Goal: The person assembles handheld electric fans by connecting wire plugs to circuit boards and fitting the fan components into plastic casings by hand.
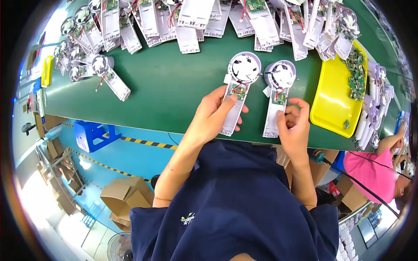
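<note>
Two white handheld fans with uncovered handles lie side by side on the green table (165, 87) in front of me. My left hand (210, 114) grips the handle of the left fan (230, 116), its thumb beside the small green circuit board (239, 90) with red wires. The fingers wrap under the far edge of that handle. At the right fan (271, 119), my right hand (296, 128) has its thumb and curled fingers at the right edge of the handle, just below another green circuit board (279, 97). Both round heads show white blades and point away from me.
Many open fan housings (187, 39) are heaped along the far side. One lone fan (116, 83) lies to the left. A yellow tray (333, 100) holds green circuit boards (357, 74) on the right. Beyond it sits a person in pink (368, 172). A teal corded tool (320, 155) hangs below the edge.
</note>
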`<state>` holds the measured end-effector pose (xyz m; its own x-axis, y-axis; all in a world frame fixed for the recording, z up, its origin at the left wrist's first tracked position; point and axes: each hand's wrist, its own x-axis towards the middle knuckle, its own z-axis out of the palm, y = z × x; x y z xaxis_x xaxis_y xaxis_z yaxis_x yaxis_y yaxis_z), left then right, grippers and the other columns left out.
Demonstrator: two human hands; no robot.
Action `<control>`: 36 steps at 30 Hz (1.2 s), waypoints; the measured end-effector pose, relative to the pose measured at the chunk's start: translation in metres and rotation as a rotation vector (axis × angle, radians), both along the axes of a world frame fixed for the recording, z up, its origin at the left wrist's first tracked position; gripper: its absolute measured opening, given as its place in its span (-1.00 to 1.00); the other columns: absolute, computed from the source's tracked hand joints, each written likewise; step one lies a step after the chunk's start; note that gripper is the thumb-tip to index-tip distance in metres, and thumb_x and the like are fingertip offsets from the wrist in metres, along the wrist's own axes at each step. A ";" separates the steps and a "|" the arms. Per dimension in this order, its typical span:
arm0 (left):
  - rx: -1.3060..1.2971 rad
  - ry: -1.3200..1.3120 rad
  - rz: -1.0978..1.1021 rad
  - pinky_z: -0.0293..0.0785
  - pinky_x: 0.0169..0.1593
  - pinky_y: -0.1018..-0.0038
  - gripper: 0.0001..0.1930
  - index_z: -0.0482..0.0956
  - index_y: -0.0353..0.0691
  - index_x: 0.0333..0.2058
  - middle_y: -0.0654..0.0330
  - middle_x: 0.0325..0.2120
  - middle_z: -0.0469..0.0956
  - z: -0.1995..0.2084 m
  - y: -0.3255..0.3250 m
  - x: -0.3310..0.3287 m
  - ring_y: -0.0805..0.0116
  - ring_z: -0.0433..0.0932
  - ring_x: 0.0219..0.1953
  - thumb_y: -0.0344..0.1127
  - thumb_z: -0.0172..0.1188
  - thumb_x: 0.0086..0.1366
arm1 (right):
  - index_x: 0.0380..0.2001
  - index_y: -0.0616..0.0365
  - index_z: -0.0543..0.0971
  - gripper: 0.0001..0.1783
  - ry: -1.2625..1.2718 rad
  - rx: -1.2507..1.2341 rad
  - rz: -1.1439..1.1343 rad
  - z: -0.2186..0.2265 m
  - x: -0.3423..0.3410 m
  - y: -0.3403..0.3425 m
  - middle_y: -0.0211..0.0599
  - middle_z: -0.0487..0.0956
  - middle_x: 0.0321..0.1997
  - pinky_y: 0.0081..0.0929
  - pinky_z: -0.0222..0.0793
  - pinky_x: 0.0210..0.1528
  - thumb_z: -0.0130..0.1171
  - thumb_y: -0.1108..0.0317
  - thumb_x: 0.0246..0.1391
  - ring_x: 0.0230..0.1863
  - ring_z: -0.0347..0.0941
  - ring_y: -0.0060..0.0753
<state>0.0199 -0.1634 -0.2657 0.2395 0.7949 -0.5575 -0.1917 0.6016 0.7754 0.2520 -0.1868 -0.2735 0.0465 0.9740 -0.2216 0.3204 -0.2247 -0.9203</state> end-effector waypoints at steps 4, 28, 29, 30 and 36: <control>-0.052 -0.045 0.035 0.67 -0.39 0.48 -0.67 0.48 -0.37 0.10 0.07 -0.29 0.68 0.003 -0.001 0.010 0.44 0.63 -0.41 -0.25 -0.08 0.59 | 0.10 0.30 0.32 -0.59 -0.011 0.046 -0.001 -0.005 0.006 -0.004 -0.30 0.56 -0.37 -0.65 0.36 -0.46 0.21 0.59 0.25 -0.50 0.46 -0.66; -0.006 0.113 0.032 0.49 -0.57 0.48 -0.69 0.50 -0.30 -0.04 0.20 -0.52 0.59 -0.004 0.007 0.066 0.46 0.54 -0.63 -0.24 -0.16 0.56 | 0.06 0.29 0.38 -0.63 -0.008 0.135 -0.083 -0.014 0.020 -0.015 -0.35 0.52 -0.43 -0.65 0.35 -0.49 0.20 0.63 0.21 -0.54 0.43 -0.69; -0.008 0.119 0.037 0.48 -0.57 0.48 -0.69 0.51 -0.30 -0.02 0.20 -0.53 0.59 -0.005 0.008 0.067 0.46 0.54 -0.63 -0.24 -0.16 0.56 | 0.05 0.30 0.38 -0.63 -0.011 0.136 -0.086 -0.015 0.018 -0.015 -0.36 0.51 -0.43 -0.65 0.35 -0.49 0.20 0.63 0.21 -0.54 0.43 -0.69; -0.008 0.115 0.034 0.48 -0.57 0.48 -0.69 0.51 -0.30 -0.02 0.20 -0.53 0.59 -0.006 0.009 0.069 0.46 0.54 -0.63 -0.24 -0.16 0.56 | 0.05 0.30 0.38 -0.63 -0.016 0.138 -0.087 -0.015 0.017 -0.014 -0.36 0.50 -0.44 -0.65 0.35 -0.49 0.20 0.63 0.21 -0.54 0.42 -0.69; -0.008 0.048 0.053 0.50 -0.55 0.48 -0.65 0.52 -0.24 0.06 0.20 -0.47 0.61 -0.004 0.012 0.096 0.45 0.55 -0.60 -0.11 -0.09 0.60 | 0.02 0.24 0.44 -0.65 -0.251 0.209 -0.181 -0.001 0.031 -0.018 -0.24 0.54 -0.47 -0.46 0.42 -0.49 0.24 0.54 0.18 -0.57 0.50 -0.46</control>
